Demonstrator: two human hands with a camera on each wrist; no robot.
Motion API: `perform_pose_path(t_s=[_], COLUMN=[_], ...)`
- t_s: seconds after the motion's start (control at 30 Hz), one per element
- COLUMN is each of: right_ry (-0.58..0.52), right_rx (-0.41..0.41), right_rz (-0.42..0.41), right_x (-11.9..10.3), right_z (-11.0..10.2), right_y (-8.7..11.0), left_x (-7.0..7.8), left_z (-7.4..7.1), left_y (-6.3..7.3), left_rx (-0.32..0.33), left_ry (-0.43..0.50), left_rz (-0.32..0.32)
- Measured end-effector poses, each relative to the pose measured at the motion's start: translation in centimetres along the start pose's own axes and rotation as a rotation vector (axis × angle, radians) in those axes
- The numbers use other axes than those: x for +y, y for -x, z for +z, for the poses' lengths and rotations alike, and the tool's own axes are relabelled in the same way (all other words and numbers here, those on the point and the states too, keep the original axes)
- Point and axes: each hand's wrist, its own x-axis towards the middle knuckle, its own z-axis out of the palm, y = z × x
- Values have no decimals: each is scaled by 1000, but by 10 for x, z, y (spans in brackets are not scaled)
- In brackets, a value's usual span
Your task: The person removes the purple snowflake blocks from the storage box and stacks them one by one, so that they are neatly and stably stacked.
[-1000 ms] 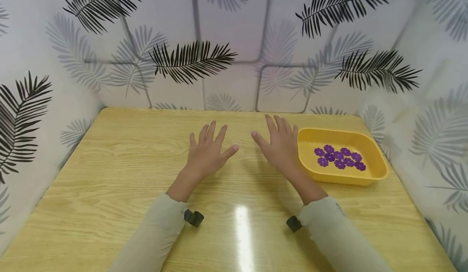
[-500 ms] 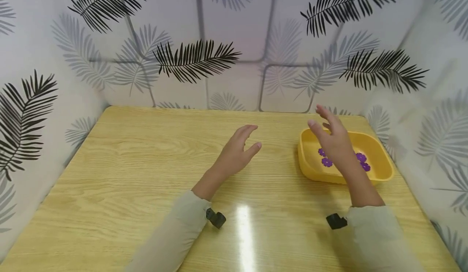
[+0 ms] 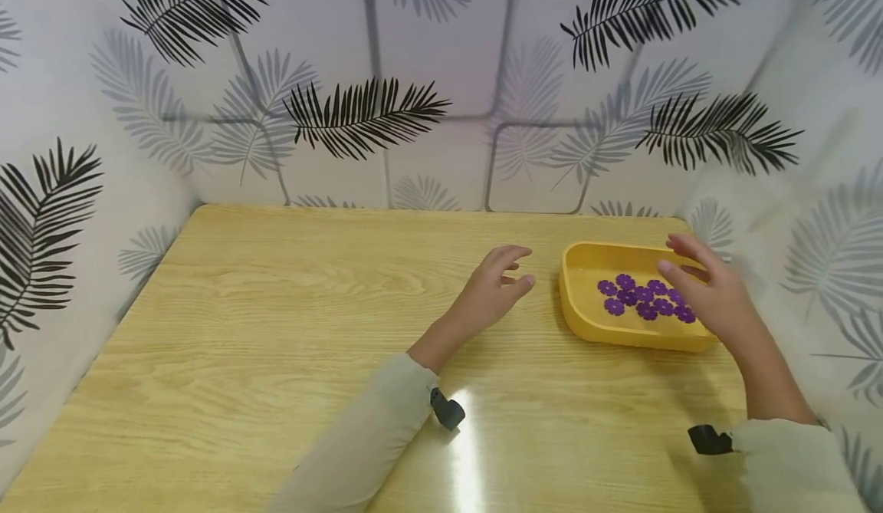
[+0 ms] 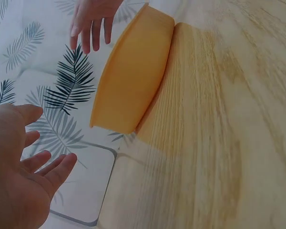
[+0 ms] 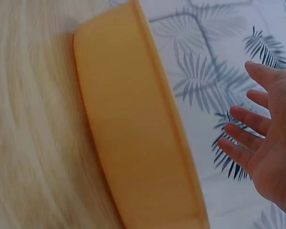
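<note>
A yellow plastic basin (image 3: 586,321) stands on the right part of the wooden table, with several purple flower-shaped pieces (image 3: 645,295) lying on its floor. My left hand (image 3: 493,287) hovers to the left of the basin, fingers relaxed and slightly bent, apart from its wall. Over the basin's right end is my right hand (image 3: 717,294), which hides that end and part of its rim in the head view. Both hands hold nothing. In the right wrist view the fingers (image 5: 243,138) spread loosely above the rim level.
The light wooden table (image 3: 276,329) runs out to the left and front. Behind it and at both sides hangs a white cloth (image 3: 441,160) with a leaf print. A small black camera (image 3: 448,409) sits on the left cuff.
Both hands have moved rightward. The right hand passed over the basin to its right end, and the left hand came near its left end. The basin and flower pieces stay put.
</note>
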Motion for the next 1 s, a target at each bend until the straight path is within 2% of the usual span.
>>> perform_pose_path(t_s=[0.1,0.27,0.53,0.67,0.83,0.93,1.0], right_ry=[19,38,4,-8,-17,-94,-213], right_rx=[30,87,98,134,161,162,154], right_rz=[0,45,157,127,67,44,19], right_x=[16,36,60,78,99,109,113], right_z=[-7,-17,-28,-31,-32,-30,-28], right_y=[5,10,11,14,21,23,23], left_x=[-2,-4,-7,-10,-15,-17,-18], left_z=[8,21,35,41,49,53,55], left_y=[-4,-11,-17,-19,-22,-24,-25], left_rx=[-8,-15,-14,-24,-33,-30,-26], left_ry=[31,69,32,51,118,139,137], left_rz=[1,-6,-69,-70,-26,-11,-16])
